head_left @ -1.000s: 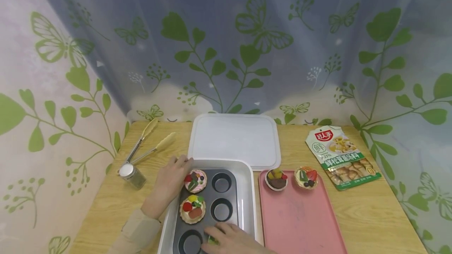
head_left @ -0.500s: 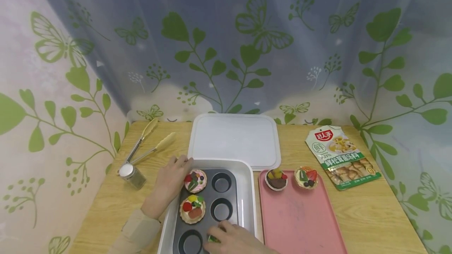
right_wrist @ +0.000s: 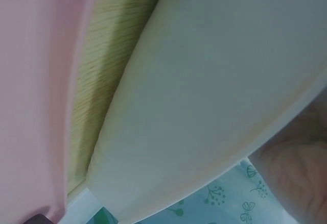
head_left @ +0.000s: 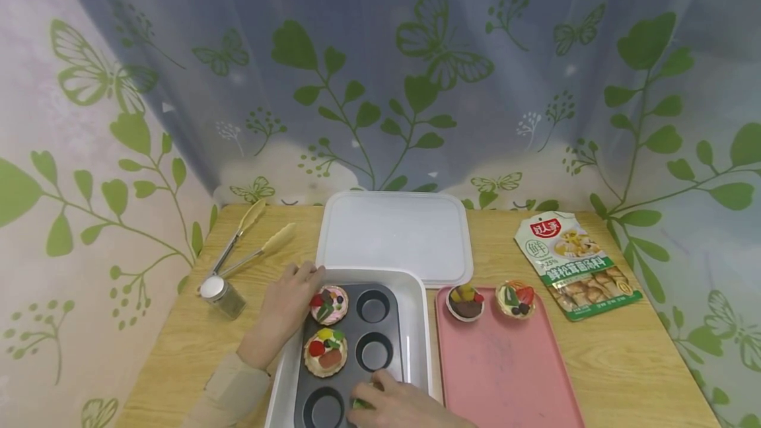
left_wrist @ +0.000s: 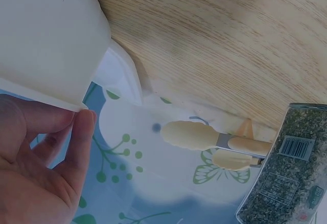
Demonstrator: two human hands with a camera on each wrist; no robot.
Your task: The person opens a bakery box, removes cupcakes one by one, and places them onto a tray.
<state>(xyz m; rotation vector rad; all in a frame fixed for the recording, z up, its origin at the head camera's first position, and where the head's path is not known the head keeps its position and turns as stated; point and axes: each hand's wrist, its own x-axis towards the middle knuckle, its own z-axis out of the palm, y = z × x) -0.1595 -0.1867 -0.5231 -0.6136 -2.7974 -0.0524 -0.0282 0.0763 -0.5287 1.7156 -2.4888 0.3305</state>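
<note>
My left hand (head_left: 288, 302) pinches the left rim of a white rectangular container (head_left: 421, 322); the left wrist view shows thumb and fingers meeting at that rim. Inside the container lies a dark muffin tin (head_left: 351, 375). Two fruit-topped tarts sit in its left cups: a pink-creamed tart (head_left: 330, 304) and a cream tart (head_left: 326, 353) with red, yellow and green toppings. My right hand (head_left: 404, 405) curls over a front right cup and grips a tart, of which only a green topping (head_left: 364, 403) shows. In the right wrist view the container wall hides most of this hand (right_wrist: 301, 168).
A pink tray (head_left: 499, 375) on the right bears a chocolate tart (head_left: 466, 302) and a strawberry tart (head_left: 515, 300). Behind the container lies a white lid (head_left: 395, 236). Tongs (head_left: 240, 243) and a spice jar (head_left: 223, 297) lie left, a mushroom seasoning pouch (head_left: 577, 266) right.
My right hand has shifted a little to the right, and the muffin tin has slid slightly right inside the container. My left hand has stayed at the rim.
</note>
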